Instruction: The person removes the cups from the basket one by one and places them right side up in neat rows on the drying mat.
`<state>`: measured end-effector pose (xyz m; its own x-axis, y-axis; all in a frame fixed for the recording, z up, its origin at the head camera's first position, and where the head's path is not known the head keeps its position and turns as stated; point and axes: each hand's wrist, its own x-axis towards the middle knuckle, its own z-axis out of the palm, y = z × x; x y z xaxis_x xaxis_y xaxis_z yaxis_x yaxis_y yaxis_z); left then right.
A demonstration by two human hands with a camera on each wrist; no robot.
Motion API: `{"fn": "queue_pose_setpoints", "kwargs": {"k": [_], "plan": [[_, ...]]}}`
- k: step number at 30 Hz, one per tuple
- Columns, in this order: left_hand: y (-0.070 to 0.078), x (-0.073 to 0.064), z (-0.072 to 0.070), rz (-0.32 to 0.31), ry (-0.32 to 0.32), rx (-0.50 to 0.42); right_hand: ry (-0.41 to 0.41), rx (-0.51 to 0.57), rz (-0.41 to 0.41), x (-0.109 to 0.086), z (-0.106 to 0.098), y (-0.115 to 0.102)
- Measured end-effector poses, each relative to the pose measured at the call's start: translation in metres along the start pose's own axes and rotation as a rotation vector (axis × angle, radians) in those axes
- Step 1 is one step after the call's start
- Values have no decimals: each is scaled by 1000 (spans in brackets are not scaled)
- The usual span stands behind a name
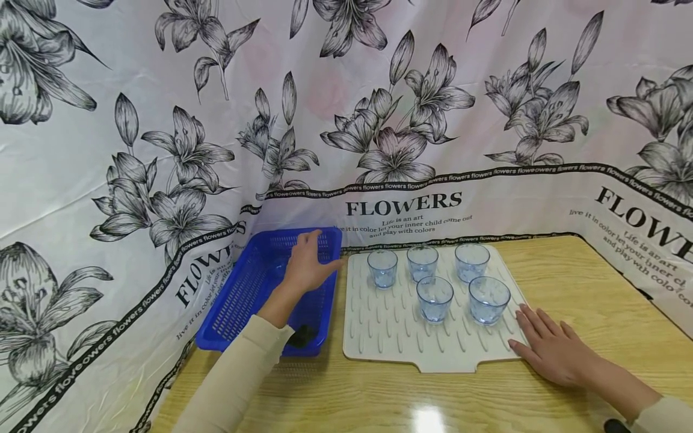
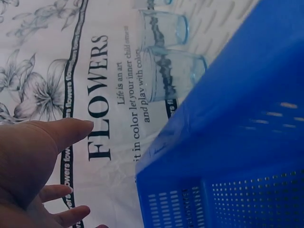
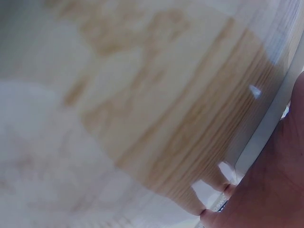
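Over the blue plastic basket (image 1: 327, 313) my left hand (image 1: 308, 267) hovers, thumb spread away from the fingers and nothing held. In the left wrist view its thumb (image 2: 71, 130) points toward the basket's rim. Inside the basket, a bluish clear shape (image 1: 278, 267) shows beside the hand, partly hidden. My right hand (image 1: 563, 358) lies flat at the right edge of a white ridged drying mat (image 1: 379, 337), fingertips right at that edge. Several clear blue glasses stand upright on the mat, among them a front right glass (image 1: 489, 300) and a back left glass (image 1: 382, 269).
The wooden table (image 1: 368, 397) carries the basket at left and the mat in the middle. A flower-printed cloth (image 1: 406, 150) hangs behind and along both sides. A dark object (image 1: 300, 337) shows in the basket's near end, and another dark object (image 1: 614, 426) at the bottom right.
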<state>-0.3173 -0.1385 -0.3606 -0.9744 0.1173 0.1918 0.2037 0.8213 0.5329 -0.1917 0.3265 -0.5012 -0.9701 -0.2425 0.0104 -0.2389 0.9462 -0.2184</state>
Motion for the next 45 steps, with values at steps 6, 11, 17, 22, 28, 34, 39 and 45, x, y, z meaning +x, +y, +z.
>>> {"fn": "queue_pose_setpoints", "kwargs": {"k": [6,11,17,22,28,34,39,45], "plan": [[-8,-2,-8,2,10,2,-1,5,3,-1,0,0],[-19,0,-13,3,25,-17,-1,1,3,-1,0,-1],[-34,5,-20,-27,28,-25,0,1,1,-1,-1,-2],[-51,9,-25,-86,22,5,-8,2,1,-1,-2,-1],[-72,18,-26,-149,39,-10,-10,5,4,0,-1,0],[-90,25,-28,-214,51,-40,-10,14,3,0,0,0],[-106,32,-30,-249,51,-82,-12,15,6,0,1,1],[-122,40,-27,-272,29,-119,-16,15,8,1,2,3]]}}
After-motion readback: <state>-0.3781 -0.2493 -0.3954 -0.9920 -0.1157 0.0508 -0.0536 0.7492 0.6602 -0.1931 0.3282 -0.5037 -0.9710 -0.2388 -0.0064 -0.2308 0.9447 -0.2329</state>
